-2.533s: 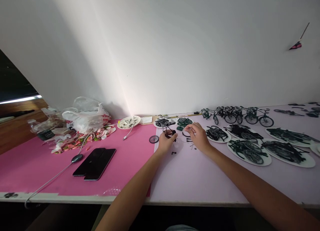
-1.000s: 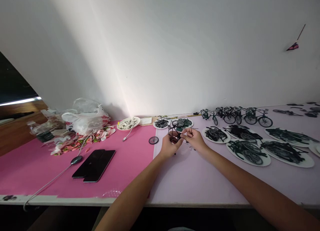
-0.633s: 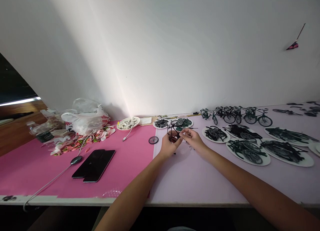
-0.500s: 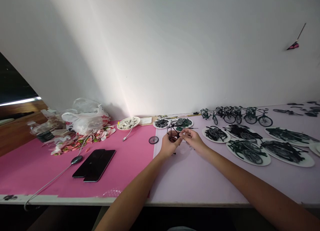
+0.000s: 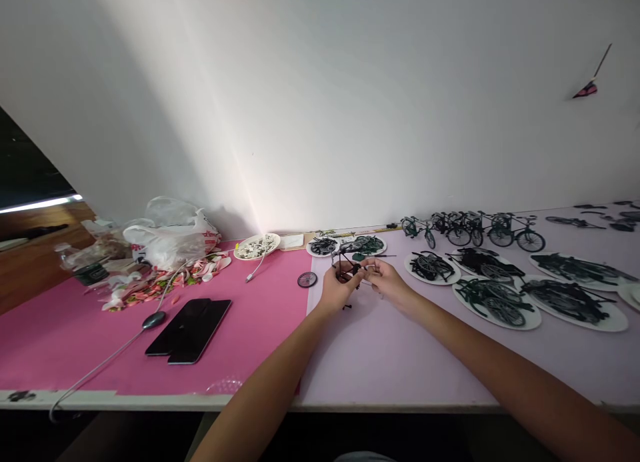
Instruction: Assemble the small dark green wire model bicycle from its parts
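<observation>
While the left hand (image 5: 335,291) grips a thin toy bike frame (image 5: 356,269) at picture centre, the right hand (image 5: 390,281), its fingers' hold too small to tell, might snap it by pressing hard.

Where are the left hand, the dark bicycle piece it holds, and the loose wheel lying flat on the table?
Left hand (image 5: 336,291), head view: on the middle of the hand.
Dark bicycle piece (image 5: 356,269), head view: on an exposed dark part.
Loose wheel (image 5: 307,280), head view: on its hub.
</observation>
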### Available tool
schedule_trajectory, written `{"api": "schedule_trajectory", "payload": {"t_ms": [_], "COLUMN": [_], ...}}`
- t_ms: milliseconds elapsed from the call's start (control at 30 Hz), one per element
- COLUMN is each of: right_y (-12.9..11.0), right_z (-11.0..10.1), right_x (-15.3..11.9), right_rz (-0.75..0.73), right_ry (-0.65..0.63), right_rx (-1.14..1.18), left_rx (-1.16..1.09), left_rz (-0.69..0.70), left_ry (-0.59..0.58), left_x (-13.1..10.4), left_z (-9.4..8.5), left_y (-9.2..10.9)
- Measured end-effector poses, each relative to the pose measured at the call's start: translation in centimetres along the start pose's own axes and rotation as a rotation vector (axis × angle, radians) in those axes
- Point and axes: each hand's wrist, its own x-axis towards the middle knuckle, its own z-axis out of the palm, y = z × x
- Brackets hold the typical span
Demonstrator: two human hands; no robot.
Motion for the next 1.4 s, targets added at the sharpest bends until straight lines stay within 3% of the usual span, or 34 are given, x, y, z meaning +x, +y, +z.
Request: {"api": "schedule_trajectory", "payload": {"t_ms": [267,1400], "right_y": [-0.4,-0.79], "right_z": [0.24,0.58], "right_x": [-0.09,-0.52], "right_rz": [0.064,0.003], "right_ry": [0.025,0.062], "right_rx": [0.069,-0.103], "left_rx": [0.02,0.153], "left_rz": [0.018,0.09], "left_ry": [-0.006,-0.033], "left_x": [0.1,-0.06], "left_z": [-0.09,-0.32], "left_y": [-0.11,-0.06]}}
